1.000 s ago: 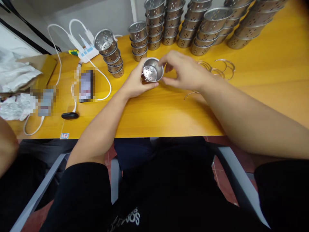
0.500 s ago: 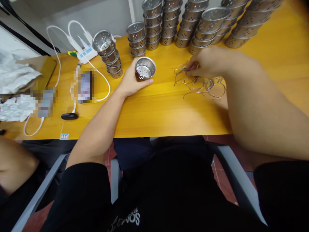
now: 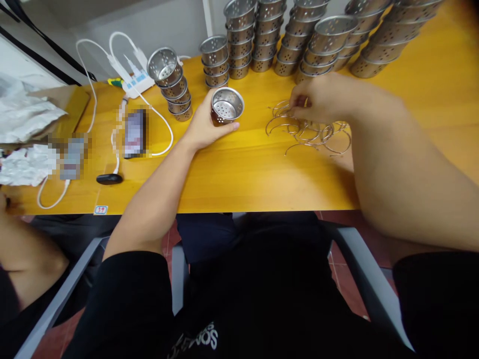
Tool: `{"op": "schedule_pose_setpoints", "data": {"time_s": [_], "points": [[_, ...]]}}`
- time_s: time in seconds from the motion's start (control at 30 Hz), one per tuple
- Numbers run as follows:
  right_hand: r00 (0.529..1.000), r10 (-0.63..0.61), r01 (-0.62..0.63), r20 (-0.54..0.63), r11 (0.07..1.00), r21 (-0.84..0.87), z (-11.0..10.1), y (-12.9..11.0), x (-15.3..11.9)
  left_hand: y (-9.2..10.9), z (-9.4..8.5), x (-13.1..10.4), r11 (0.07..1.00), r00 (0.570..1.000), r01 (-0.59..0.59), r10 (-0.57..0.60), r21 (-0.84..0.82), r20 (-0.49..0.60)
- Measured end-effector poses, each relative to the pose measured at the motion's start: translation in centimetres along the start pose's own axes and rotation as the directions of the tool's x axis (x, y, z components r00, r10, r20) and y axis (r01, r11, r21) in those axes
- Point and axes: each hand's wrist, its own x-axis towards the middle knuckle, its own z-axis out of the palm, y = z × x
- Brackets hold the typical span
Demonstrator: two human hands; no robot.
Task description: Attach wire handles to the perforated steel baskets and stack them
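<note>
My left hand (image 3: 206,122) is wrapped round a small perforated metal cup (image 3: 226,105), its open top tilted toward me and holes showing in its bottom. To the right, my right hand (image 3: 318,99) pinches at a loose pile of thin curved wire pieces (image 3: 314,133) on the tabletop. The fingertips seem closed on one of the curved wires at the pile's upper edge. Part of the pile lies hidden behind that hand and wrist.
Stacks of perforated cups (image 3: 262,37) line the back of the yellow table (image 3: 262,184), with another stack (image 3: 174,87) left of my left hand. Farther left are a white power strip (image 3: 137,82) with cables, two blurred phones (image 3: 134,132), a black oval object (image 3: 109,178) and plastic bags (image 3: 30,119). Beside me a person's arm (image 3: 33,244) shows.
The view has shifted slightly. My right fingers have drawn together at the pile, and a curved wire near them has moved a little left. My left hand still holds the cup in place.
</note>
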Motion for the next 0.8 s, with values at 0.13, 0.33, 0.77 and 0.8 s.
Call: {"op": "schedule_pose_setpoints", "data": {"time_s": [0.13,0.33,0.77,0.8], "points": [[0.995,-0.006,0.01,-0.102,0.999,0.036,-0.1,0.2,-0.5,-1.0,0.4,0.2,0.999,0.999,-0.032,0.032,0.001,-0.029],[0.986,-0.037,0.052,-0.16,0.995,0.089,0.3,1.3,-0.2,-2.0,1.2,0.7,0.999,0.996,-0.054,0.053,-0.01,-0.066],[0.908,0.105,0.044,-0.405,0.939,0.342,-0.9,-1.5,-1.8,-1.2,1.4,0.9,1.0,0.991,-0.021,0.02,-0.005,-0.132],[0.9,0.111,0.057,-0.422,0.929,0.366,-1.0,-1.8,-1.9,-1.4,1.5,1.0,1.0,0.991,-0.026,0.025,-0.005,-0.131]]}}
